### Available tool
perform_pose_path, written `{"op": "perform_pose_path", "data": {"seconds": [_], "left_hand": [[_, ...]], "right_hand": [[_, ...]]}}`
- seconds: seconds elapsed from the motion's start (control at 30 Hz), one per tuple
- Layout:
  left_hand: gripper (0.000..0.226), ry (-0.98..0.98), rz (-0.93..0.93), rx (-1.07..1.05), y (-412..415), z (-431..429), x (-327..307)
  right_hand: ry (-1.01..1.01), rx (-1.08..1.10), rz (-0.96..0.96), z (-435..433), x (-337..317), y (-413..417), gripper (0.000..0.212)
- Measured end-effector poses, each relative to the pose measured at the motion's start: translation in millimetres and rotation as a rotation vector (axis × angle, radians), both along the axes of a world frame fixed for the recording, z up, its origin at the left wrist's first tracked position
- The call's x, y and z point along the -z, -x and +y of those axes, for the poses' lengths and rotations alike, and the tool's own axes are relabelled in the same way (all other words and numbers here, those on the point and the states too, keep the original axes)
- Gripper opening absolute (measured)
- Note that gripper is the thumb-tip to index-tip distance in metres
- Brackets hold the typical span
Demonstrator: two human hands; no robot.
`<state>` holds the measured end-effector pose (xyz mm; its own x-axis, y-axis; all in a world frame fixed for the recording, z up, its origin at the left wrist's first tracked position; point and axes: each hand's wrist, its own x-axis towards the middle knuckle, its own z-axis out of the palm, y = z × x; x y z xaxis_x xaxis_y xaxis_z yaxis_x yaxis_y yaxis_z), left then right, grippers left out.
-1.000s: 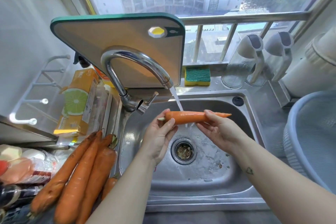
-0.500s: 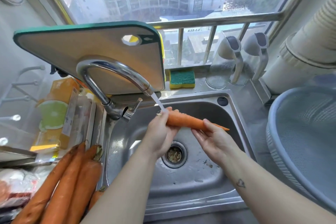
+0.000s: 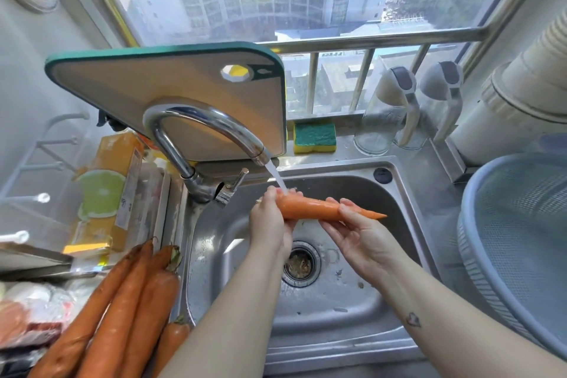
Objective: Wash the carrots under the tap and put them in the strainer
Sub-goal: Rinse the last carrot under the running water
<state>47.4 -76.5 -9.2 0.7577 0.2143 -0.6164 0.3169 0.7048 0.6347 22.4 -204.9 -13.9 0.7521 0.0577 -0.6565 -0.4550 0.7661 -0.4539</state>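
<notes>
Status: we hold one carrot (image 3: 319, 208) roughly level over the sink (image 3: 337, 301), thick end under the tap (image 3: 208, 122). The left hand (image 3: 270, 224) has its fingers wrapped round the thick end, right where the water (image 3: 277, 178) lands. The right hand (image 3: 359, 233) is palm-up under the thin half, fingertips curled over the top. The tip pokes out past it toward the strainer (image 3: 466, 208). Both hands are gripping, neither slack.

Risks, our read:
- Slip. The carrot is wet, tapered and held in wet hands. If either grip loosens while we rub, it shoots out and drops into the sink, likely near the drain (image 3: 300, 264), which has debris in it. That means a re-wash.
- Partial wash. The water hits only the thick end. Unless we slide and turn the carrot through it, the thin half goes in dirty.
- Transfer. The strainer sits right of the sink, past its rim. Carrying a slick carrot one-handed could drop it on the desk (image 3: 438, 202) in between.
- Splash. Water is deflecting off the left hand. The carton (image 3: 107, 190) left of the tap looks near enough to get wet.
- Mixing. The unwashed carrots (image 3: 122, 310) lie just left of the sink. A sloppy reach for the next one could roll one into it.
</notes>
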Motion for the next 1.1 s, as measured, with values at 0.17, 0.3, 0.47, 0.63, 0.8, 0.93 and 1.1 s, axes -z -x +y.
{"op": "perform_pose_path", "data": {"seconds": [0.17,0.3,0.47,0.63,0.8,0.93,1.1], "left_hand": [[0.025,0.138,-0.114,0.228,14,8,4],[0.03,-0.103,-0.18,0.374,18,11,14],[0.039,-0.217,-0.218,0.588,14,16,7],[0.019,-0.217,-0.203,0.537,13,15,4],[0.013,-0.284,-0.183,0.33,10,6,5],[0.024,-0.063,0.022,0.004,4,-2,6],[0.027,0.425,0.115,-0.2,-1,4,7]], "right_hand": [[0.001,0.062,0.022,-8,2,-6,0.011],[-0.002,0.065,0.034,-6,4,-6,0.011],[-0.083,0.122,0.064,-10,6,-4,0.01],[-0.075,0.107,0.044,-11,4,-6,0.009],[-0.031,0.079,0.0,-5,1,-4,0.009],[0.006,-0.006,-0.076,-2,-3,-4,0.014],[-0.035,-0.053,-0.035,3,-8,-7,0.016]]}}
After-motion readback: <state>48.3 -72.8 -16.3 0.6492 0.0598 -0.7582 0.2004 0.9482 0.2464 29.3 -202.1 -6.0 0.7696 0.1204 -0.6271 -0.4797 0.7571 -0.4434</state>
